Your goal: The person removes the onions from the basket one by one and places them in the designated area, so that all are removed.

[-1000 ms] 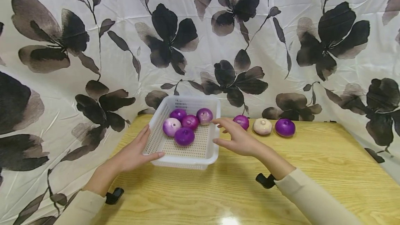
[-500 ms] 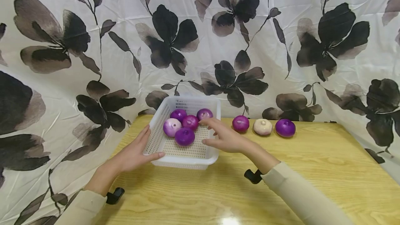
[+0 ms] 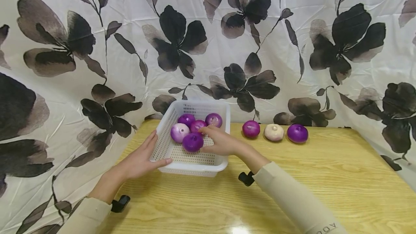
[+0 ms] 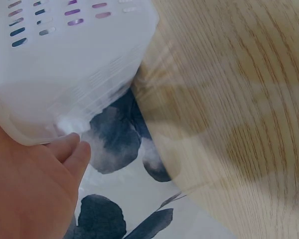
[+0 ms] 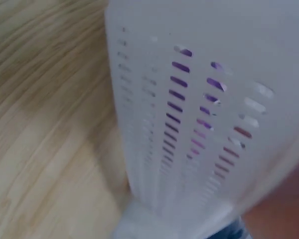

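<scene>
A white perforated plastic basket (image 3: 224, 160) holds several onions. My left hand (image 3: 138, 160) holds its near left corner, thumb over the front rim and fingers along the outer left side; in the left wrist view, fingertips show by the rim. Reaching over the right rim, my right hand (image 3: 222, 142) has thumb and fingers spread at the right side of the front dark purple onion (image 3: 192, 142). Its index finger overlaps the magenta onion (image 3: 196, 125) behind. A pale purple onion (image 3: 180, 133) and two other purple onions (image 3: 186, 119) (image 3: 213, 120) sit around these.
Right of the basket, a magenta onion (image 3: 251, 129), a white onion (image 3: 274, 132) and a dark purple onion (image 3: 297, 133) stand in a row along the back of the wooden table (image 3: 292, 169). A flower-printed cloth (image 3: 208, 46) hangs behind and at the left.
My right hand has moved left from the basket's right rim, across its inside, to the front purple onion. The left hand and the onions have stayed in place.
</scene>
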